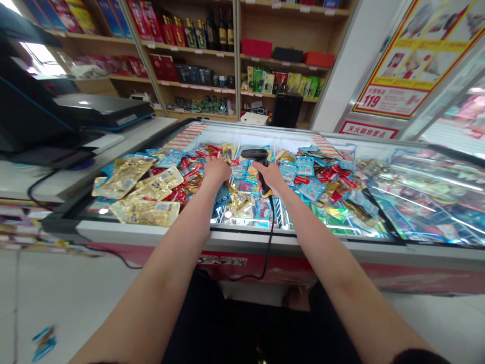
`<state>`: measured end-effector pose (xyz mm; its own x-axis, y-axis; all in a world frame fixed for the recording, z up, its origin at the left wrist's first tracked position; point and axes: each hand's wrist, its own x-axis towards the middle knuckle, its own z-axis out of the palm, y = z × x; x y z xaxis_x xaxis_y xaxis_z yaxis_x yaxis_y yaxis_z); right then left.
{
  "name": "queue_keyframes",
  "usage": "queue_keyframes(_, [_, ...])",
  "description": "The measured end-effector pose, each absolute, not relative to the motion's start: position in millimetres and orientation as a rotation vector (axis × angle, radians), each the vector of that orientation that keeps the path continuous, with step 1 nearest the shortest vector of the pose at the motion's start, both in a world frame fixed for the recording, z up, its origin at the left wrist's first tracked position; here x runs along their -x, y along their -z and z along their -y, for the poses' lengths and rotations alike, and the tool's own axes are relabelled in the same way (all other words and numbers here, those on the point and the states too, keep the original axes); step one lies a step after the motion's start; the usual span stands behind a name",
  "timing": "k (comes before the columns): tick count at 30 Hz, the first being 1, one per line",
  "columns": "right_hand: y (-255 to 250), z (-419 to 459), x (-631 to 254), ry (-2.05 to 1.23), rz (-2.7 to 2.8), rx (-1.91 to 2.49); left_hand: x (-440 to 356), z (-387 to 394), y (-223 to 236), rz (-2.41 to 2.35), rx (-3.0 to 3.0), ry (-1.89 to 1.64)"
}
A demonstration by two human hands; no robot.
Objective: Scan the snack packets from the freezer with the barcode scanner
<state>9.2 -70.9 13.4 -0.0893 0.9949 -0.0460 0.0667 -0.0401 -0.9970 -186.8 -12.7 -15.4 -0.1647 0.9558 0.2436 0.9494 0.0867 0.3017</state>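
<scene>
"Right hand [271, 176]: what have you got?"

"You're gripping a black barcode scanner [253, 154], its cable [270, 222] hanging over the near rim of the chest freezer [235, 231]."

"Left hand [217, 171]?"

"Open, palm down on the heap of foil packets [242, 202], just left of the scanner, mid-freezer."

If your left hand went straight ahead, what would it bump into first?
The left hand would meet the snack packets first. They are piled right in front of its fingers, and it may already be touching them, but the depth is hard to tell.
</scene>
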Motion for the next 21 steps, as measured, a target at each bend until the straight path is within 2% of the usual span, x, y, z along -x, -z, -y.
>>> queue_keyframes(13, [-18.8,72.7,-8.5,-1.286,1.272,1.223,192.1,4.0,12.7,-2.324,-2.042,-0.432])
queue_keyframes(21, [-14.3,69.0,-8.5,-1.298,1.249,1.208,186.1,3.6,6.3,-2.312,-2.003,-0.561])
